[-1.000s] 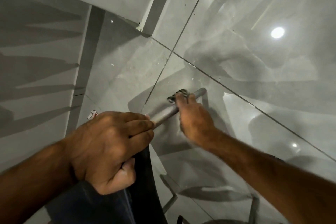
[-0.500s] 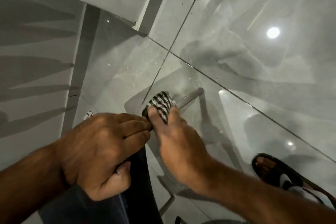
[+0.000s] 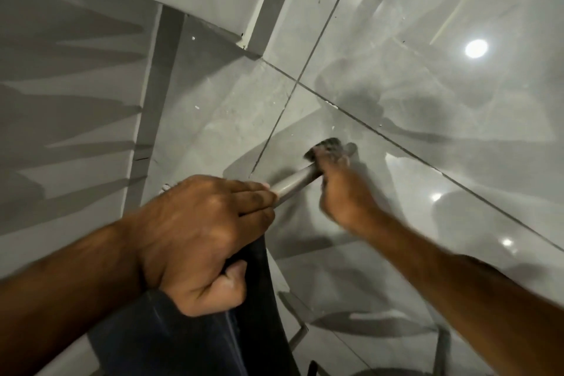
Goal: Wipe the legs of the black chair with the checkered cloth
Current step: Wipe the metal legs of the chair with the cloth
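Note:
My left hand grips the edge of the black chair at lower centre, right where a grey metal leg leaves the seat. The leg runs up and to the right toward the floor. My right hand, blurred with motion, is closed around the far end of that leg with the checkered cloth bunched under its fingers. Only a dark blurred corner of the cloth shows past the fingertips. The foot of the leg is hidden by the hand and cloth.
The glossy grey tiled floor mirrors ceiling lights and shadows. A white wall with a grey skirting board runs down the left, and a wall corner juts in at top centre. Other chair legs show at the bottom.
My right hand slid with the cloth away from my left hand, down the leg toward its far end, baring the grey tube between the hands. The sandalled foot at lower right has left the view.

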The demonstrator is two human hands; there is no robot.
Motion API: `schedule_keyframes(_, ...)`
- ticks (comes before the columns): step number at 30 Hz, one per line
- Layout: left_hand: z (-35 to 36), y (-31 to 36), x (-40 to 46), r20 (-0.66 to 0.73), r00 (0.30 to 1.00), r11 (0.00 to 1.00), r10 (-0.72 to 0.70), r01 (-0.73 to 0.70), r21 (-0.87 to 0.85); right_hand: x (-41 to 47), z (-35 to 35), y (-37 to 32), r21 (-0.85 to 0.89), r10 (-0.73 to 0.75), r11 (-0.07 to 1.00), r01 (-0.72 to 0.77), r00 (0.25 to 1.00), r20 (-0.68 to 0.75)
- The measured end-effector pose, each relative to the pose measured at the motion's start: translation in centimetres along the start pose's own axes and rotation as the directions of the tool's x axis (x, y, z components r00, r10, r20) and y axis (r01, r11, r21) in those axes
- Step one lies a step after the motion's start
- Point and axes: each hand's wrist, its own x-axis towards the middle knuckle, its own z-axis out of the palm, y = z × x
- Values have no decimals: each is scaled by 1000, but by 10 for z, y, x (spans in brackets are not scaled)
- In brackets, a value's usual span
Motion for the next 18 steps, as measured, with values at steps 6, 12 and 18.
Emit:
schedule_keyframes(6, 2, 2, 0, -13, 1000, 999, 28, -28, 18, -38, 20, -14, -60, -229, 973, 222, 952, -202)
schedule_keyframes(12, 14, -6, -2, -99, 993, 991, 59, -47, 122, 79, 6, 73, 106, 242, 966, -237, 969, -40)
schedule_keyframes(18, 4, -1, -3, -119, 991, 992, 56, -42, 120, 2, -13, 14, 167, 17, 984, -54, 976, 217)
